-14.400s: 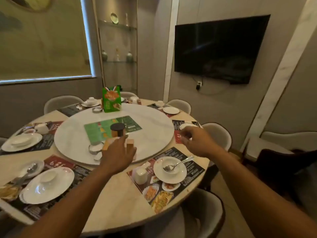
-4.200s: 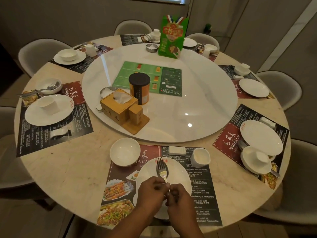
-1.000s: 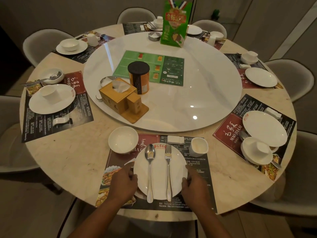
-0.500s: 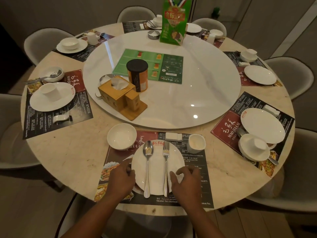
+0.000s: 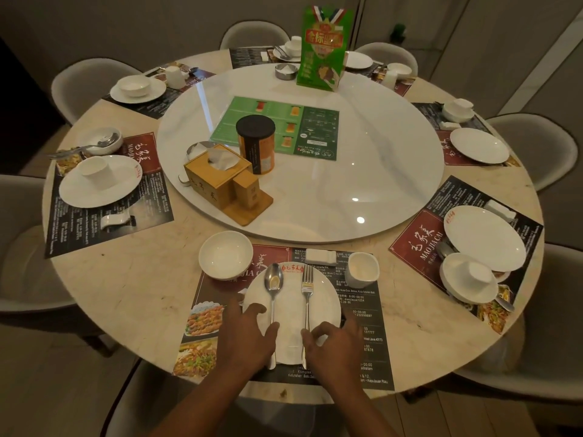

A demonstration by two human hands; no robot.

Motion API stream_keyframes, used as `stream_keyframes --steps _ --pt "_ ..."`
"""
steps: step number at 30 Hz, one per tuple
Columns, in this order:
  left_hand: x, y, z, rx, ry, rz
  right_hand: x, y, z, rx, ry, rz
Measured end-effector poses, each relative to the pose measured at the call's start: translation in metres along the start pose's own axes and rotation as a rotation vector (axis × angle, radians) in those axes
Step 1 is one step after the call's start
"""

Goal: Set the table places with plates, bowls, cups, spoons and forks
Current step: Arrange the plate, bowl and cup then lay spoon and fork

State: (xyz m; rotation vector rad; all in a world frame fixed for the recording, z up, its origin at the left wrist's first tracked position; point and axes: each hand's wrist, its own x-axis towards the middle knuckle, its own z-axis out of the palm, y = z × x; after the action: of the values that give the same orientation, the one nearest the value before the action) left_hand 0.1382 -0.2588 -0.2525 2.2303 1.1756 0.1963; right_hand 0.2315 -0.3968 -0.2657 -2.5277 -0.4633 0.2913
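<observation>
Both bare forearms come in from the bottom edge, angled toward each other. The left hand is palm down, fingers spread and pretty relaxed, thumb sticking out toward the other one. The right hand is palm down too, fingers loosely bent, thumb pointing left. They're close together, not touching.

At the near edge of the round tabletop, a white plate on a printed placemat carries a spoon and a fork lying parallel. The left hand rests spread on the plate's left side beside the spoon's handle. The right hand has bent fingers at the fork's handle, and a pinch cannot be made out.
</observation>
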Motion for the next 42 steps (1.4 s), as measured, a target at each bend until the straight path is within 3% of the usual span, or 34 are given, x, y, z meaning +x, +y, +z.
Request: stream_keyframes --steps 7,13,32,36,42 --pt "-0.001 0.000 -0.004 -0.065 -0.017 -0.028 0.002 0.003 -0.005 0.110 -0.002 0.021" --pt "0.007 -0.016 -0.010 -0.138 0.009 -0.098 0.010 0.012 -0.018 0.313 -0.017 0.175" --pt "0.013 -0.022 -0.026 -0.142 -0.041 -0.167 0.011 0.012 -0.031 0.271 -0.083 0.220" --pt "0.004 -0.015 -0.028 -0.187 0.079 -0.100 0.006 0.017 -0.045 0.270 -0.134 0.198" --pt "-0.012 0.049 -0.022 -0.227 0.129 0.226 0.010 0.061 -0.097 0.175 -0.254 0.142"
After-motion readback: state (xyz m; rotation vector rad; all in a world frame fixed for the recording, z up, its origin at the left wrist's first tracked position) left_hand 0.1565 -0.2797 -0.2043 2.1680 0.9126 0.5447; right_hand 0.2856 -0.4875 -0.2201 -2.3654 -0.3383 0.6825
